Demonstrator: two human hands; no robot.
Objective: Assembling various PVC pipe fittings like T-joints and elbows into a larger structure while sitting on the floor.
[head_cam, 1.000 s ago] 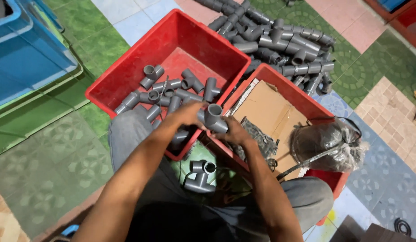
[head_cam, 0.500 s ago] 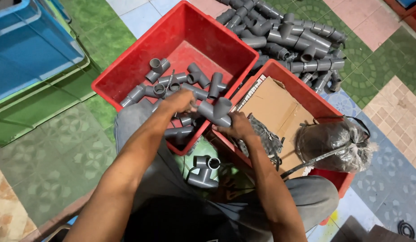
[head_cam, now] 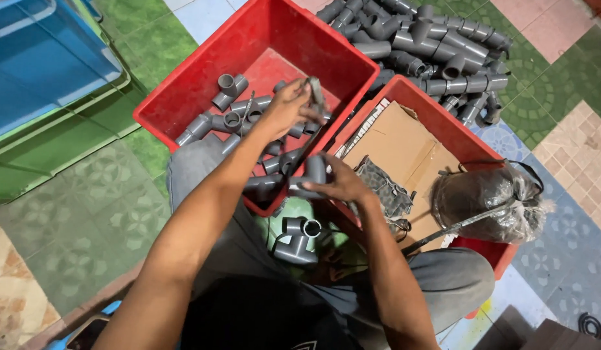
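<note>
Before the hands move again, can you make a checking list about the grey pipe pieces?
1. Right hand grips a grey fitting: ok.
2. Left hand holds a small piece over the red bin: ok; what piece, cannot tell.
3. Bin has bare floor left for more fittings: ok.
4. Tee fitting lies between the knees, apart from both hands: ok.
5. Pile of joined fittings sits behind the second bin, out of the hands' way: ok.
</note>
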